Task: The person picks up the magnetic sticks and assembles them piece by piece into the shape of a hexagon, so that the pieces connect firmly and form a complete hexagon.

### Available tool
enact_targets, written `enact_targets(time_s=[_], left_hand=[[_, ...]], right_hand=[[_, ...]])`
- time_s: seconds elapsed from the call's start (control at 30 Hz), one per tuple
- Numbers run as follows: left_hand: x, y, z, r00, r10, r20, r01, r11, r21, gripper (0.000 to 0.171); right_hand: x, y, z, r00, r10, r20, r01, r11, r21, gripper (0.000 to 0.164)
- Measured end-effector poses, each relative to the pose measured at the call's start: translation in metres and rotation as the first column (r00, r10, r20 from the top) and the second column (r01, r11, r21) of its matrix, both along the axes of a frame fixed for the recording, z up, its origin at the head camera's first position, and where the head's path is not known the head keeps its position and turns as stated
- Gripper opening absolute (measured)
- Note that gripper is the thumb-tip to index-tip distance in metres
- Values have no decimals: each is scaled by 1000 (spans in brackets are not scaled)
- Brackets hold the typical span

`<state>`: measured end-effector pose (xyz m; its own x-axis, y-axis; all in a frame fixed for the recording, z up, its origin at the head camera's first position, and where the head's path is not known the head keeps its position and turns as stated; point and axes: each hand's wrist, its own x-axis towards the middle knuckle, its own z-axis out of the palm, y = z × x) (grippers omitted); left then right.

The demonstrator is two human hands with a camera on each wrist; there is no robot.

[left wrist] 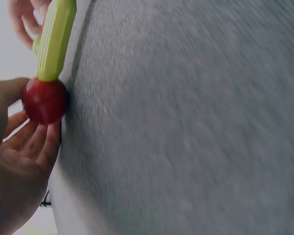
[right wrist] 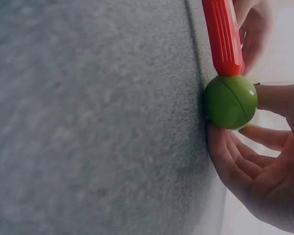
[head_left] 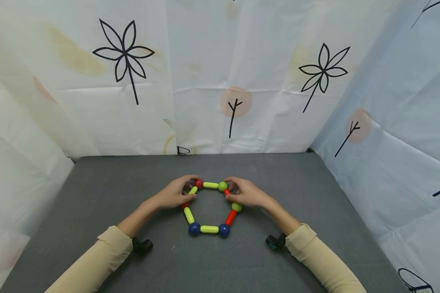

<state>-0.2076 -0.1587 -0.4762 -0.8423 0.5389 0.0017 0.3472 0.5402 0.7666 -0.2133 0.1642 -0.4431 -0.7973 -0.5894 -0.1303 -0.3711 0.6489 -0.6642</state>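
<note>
A ring of magnetic balls and rods lies on the grey table, its bottom yellow-green rod (head_left: pixel 209 229) between two blue balls, the right one (head_left: pixel 224 230) nearest the right side. At the ring's upper left is a dark red ball (head_left: pixel 199 183); a green ball (head_left: pixel 223 186) sits at the upper right. My left hand (head_left: pixel 174 193) holds the left side, thumb and fingers around a red ball (left wrist: pixel 45 101) in the left wrist view. My right hand (head_left: pixel 247 193) grips the right side, its fingers around a green ball (right wrist: pixel 230 102) below a red rod (right wrist: pixel 222 36). The fingers partly hide the ring's sides.
The grey cloth-covered table (head_left: pixel 212 268) spreads around the ring. White patterned curtains (head_left: pixel 205 114) stand along its back and sides. Both forearms reach in over the near part, with a black wrist device (head_left: pixel 142 246) below the left sleeve and another (head_left: pixel 276 242) by the right.
</note>
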Motion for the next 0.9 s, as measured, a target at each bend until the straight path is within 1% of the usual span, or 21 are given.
enact_targets(time_s=[0.1,0.4,0.47,0.53,0.63,0.73,0.77,0.83,0.9], left_hand=[[-2,3,0,999,-16,-31,16,1000,0,64],[0,2,1,1000,-14,-20,14,1000,-6,65],[1,1,1,1000,-19,-25,19,1000,-10,67],[3,0,0,1000,-17,-16,17,1000,-12,71],[9,-4,1,1000,-22,6,22,999,-23,83],[18,-10,2,999,-37,28,38,999,-32,95],[20,-12,2,999,-45,29,46,998,-33,98],[25,-16,2,998,-61,20,61,998,-28,100],[27,-19,1,998,-66,20,66,998,-15,99]], right_hand=[[-1,-2,0,1000,-9,-4,9,1000,-3,56],[-2,-2,-3,998,-55,-9,55,998,-14,54],[-1,0,-4,998,-55,-12,55,998,-17,57],[-1,3,-4,999,-50,-1,50,999,-19,65],[2,10,-3,999,-17,49,18,1000,-15,83],[6,17,-1,993,49,106,-49,999,-8,99],[7,20,-1,991,74,115,-73,997,-12,101],[9,24,-1,987,105,123,-102,994,-33,99],[10,29,-2,986,114,122,-106,992,-68,90]])
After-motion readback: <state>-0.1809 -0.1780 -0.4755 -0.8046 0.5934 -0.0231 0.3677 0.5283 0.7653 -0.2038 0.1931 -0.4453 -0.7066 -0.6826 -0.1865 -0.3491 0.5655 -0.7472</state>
